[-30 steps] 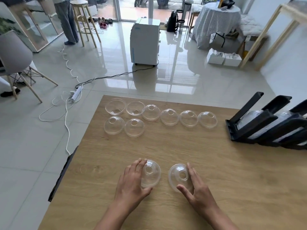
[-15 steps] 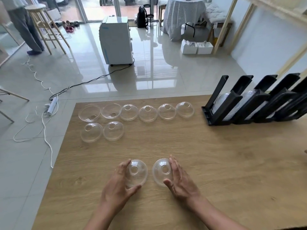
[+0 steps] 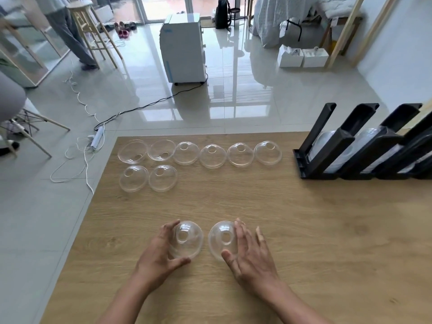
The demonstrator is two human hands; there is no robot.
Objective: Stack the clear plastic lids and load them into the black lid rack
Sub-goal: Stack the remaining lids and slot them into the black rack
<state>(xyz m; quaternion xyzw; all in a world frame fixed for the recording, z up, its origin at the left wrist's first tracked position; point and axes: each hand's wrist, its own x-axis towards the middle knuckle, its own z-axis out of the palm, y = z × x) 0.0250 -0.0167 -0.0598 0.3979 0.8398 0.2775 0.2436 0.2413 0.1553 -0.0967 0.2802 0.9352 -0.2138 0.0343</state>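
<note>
Where the light oak-grain tabletop (image 3: pixel 304 230) ends at its far edge, glossy pale floor tiles (image 3: pixel 233 101) begin, carrying a white wheeled cabinet (image 3: pixel 183 46) with a black cable (image 3: pixel 149 105) trailing from it, a white power strip (image 3: pixel 95 139), a wooden stool (image 3: pixel 91 31) and two white boxes (image 3: pixel 302 57). Eight clear dome lids (image 3: pixel 211 156) sit near the far edge: six in a row, two more in front at the left end. The two leftmost in the far row appear inverted. The black lid rack (image 3: pixel 360 148) stands at far right, its slanted slots already holding clear lids. Near the front, the left hand (image 3: pixel 161 251), fingers spread, cups the left lid (image 3: pixel 185 239); the right hand (image 3: pixel 249 253), fingers spread, touches the right lid (image 3: pixel 222 239). Both lids rest on the tabletop, just apart. Nothing lies between them and the rack.
</note>
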